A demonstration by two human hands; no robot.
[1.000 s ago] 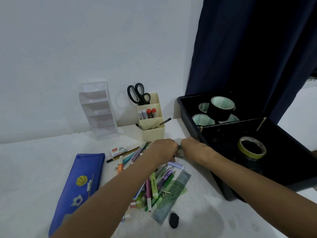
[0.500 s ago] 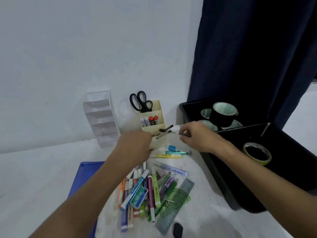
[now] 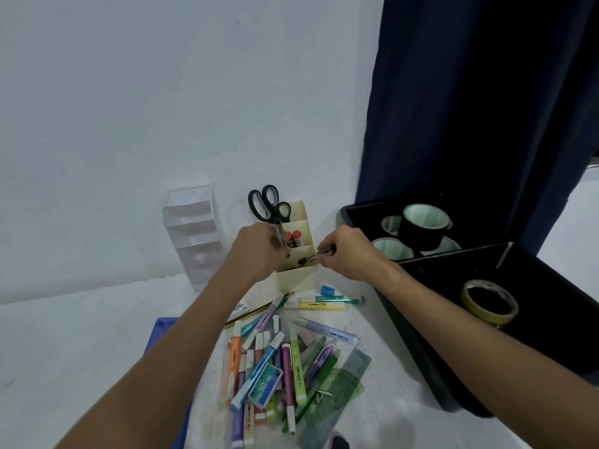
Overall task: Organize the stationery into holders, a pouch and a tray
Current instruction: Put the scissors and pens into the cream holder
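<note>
hands at cream holder (image 3: pixel 296 277) (right hand (image 3: pixel 348 254) pinching pen (image 3: pixel 311 257))

You have two holders (image 3: pixel 295 273) (image 3: pixel 193 231), one pair of scissors (image 3: pixel 267 204), one tray (image 3: pixel 421 335), five tape rolls (image 3: pixel 421 226), and one blue pouch (image 3: pixel 162 332).

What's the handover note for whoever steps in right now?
Left hand: at the cream holder, fingers curled round a thin pen.
Right hand: pinching a dark pen, tip at the holder's front slot.
Done: scissors and glue sticks in the holder; tape rolls in the black tray.
Left: the pile of markers, rulers and staple box on the table; the clear holder; the blue pouch under the left arm.
</note>
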